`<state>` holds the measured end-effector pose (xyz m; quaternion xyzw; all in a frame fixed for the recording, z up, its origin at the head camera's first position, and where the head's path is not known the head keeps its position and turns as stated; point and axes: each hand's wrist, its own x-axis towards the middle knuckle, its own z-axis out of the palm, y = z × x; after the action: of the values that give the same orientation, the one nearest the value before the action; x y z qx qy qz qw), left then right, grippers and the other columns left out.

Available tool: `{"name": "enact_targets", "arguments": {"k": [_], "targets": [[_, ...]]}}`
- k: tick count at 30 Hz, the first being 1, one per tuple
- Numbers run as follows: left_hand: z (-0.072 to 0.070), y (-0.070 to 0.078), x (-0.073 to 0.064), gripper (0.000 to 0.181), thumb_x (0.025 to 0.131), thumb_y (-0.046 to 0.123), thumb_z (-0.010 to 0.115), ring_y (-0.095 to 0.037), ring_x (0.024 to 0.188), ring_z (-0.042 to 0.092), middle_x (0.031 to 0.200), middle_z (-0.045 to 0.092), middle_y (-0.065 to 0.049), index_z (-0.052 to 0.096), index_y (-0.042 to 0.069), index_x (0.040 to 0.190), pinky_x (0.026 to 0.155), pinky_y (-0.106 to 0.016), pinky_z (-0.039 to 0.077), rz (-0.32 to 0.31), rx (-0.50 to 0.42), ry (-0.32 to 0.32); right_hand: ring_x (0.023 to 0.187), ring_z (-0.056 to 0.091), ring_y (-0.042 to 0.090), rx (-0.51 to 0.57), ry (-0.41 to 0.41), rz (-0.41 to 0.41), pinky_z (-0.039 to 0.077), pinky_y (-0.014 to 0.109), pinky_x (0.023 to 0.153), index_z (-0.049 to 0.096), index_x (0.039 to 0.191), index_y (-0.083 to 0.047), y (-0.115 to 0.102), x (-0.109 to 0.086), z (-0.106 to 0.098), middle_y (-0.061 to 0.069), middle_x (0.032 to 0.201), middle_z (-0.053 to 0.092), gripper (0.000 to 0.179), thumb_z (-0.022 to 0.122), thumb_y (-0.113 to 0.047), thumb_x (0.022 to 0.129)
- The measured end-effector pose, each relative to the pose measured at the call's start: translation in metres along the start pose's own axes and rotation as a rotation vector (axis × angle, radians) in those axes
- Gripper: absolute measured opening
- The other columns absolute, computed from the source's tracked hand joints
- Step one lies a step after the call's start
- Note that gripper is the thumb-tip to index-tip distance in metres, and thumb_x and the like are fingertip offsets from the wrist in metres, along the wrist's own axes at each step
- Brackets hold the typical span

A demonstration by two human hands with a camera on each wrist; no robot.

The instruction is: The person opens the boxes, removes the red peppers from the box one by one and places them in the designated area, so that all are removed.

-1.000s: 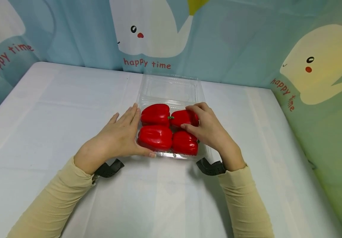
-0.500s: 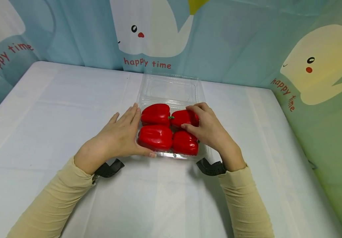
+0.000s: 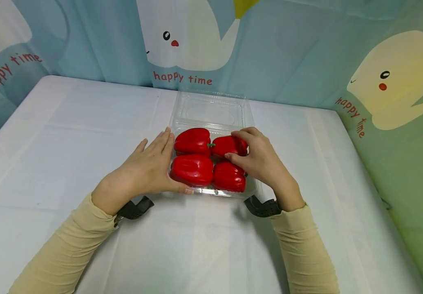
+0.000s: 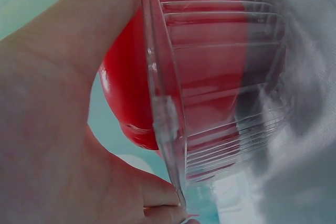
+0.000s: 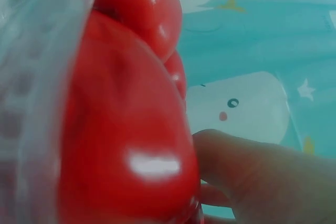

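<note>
Several glossy red bell peppers lie in two rows in a clear plastic clamshell box (image 3: 226, 192), seen in the head view. At its left side is my left hand (image 3: 143, 169), fingers straight along the rim and thumb at the front left corner beside the near left bell pepper (image 3: 192, 169). My right hand (image 3: 257, 155) grips the back right bell pepper (image 3: 224, 145) between thumb and fingers. The green stem (image 3: 211, 145) points left toward the back left bell pepper (image 3: 193, 141). The front right bell pepper (image 3: 229, 177) sits just below my right thumb; it fills much of the right wrist view.
The box's hinged lid (image 3: 211, 112) lies back, away from me, near the table's far edge. A white cloth covers the table (image 3: 104, 110). Behind and to the right hangs a blue-green curtain (image 3: 288, 53) with whale prints. Dark straps (image 3: 135, 208) circle both wrists.
My right hand and the back right bell pepper have shifted very slightly to the right. My left hand and the box stay in place.
</note>
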<state>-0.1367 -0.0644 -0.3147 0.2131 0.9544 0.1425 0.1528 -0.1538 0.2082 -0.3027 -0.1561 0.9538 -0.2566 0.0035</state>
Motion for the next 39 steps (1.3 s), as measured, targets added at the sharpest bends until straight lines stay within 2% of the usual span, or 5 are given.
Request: {"name": "enact_targets", "arguments": {"k": [7, 11, 19, 30, 39], "targets": [[0.0001, -0.0002, -0.0002, 0.139, 0.066, 0.081, 0.069, -0.035, 0.155, 0.008, 0.167, 0.001, -0.016, 0.006, -0.002, 0.158, 0.121, -0.064, 0.011, 0.002, 0.007, 0.003, 0.116, 0.059, 0.033, 0.040, 0.028, -0.030, 0.054, 0.050, 0.094, 0.060, 0.130, 0.002, 0.0046, 0.0003, -0.0020, 0.018, 0.132, 0.058, 0.050, 0.074, -0.016, 0.086], [0.0005, -0.0005, -0.0003, 0.139, 0.065, 0.082, 0.068, -0.035, 0.155, 0.008, 0.167, 0.000, -0.016, 0.005, -0.002, 0.158, 0.121, -0.064, 0.011, 0.001, 0.005, 0.003, 0.116, 0.057, 0.033, 0.043, 0.011, -0.025, 0.054, 0.050, 0.093, 0.059, 0.132, 0.001, 0.0047, 0.0004, -0.0021, 0.018, 0.132, 0.056, 0.051, 0.073, -0.017, 0.086], [0.0007, -0.0005, -0.0003, 0.139, 0.065, 0.082, 0.068, -0.034, 0.155, 0.007, 0.168, 0.000, -0.015, 0.005, -0.001, 0.158, 0.121, -0.064, 0.010, -0.003, -0.004, 0.006, 0.125, 0.046, 0.032, 0.040, -0.042, 0.063, 0.052, 0.050, 0.098, 0.052, 0.140, -0.002, -0.0002, 0.0014, 0.0018, 0.017, 0.136, 0.047, 0.064, 0.076, -0.028, 0.087], [0.0005, -0.0005, 0.0004, 0.140, 0.065, 0.082, 0.068, -0.033, 0.155, 0.006, 0.167, 0.000, -0.016, 0.005, -0.002, 0.158, 0.121, -0.064, 0.011, 0.001, 0.009, 0.005, 0.130, 0.038, 0.033, 0.057, -0.077, 0.141, 0.051, 0.051, 0.100, 0.047, 0.144, -0.004, -0.0023, 0.0037, 0.0029, 0.017, 0.139, 0.040, 0.065, 0.073, -0.026, 0.089], [0.0011, -0.0008, 0.0005, 0.138, 0.066, 0.082, 0.067, -0.034, 0.155, 0.008, 0.167, 0.002, -0.017, 0.007, -0.002, 0.157, 0.121, -0.064, 0.012, 0.006, 0.016, 0.014, 0.125, 0.042, 0.034, 0.028, -0.034, 0.097, 0.052, 0.050, 0.096, 0.053, 0.138, 0.000, -0.0010, 0.0045, 0.0049, 0.018, 0.132, 0.045, 0.060, 0.075, -0.022, 0.086]]}}
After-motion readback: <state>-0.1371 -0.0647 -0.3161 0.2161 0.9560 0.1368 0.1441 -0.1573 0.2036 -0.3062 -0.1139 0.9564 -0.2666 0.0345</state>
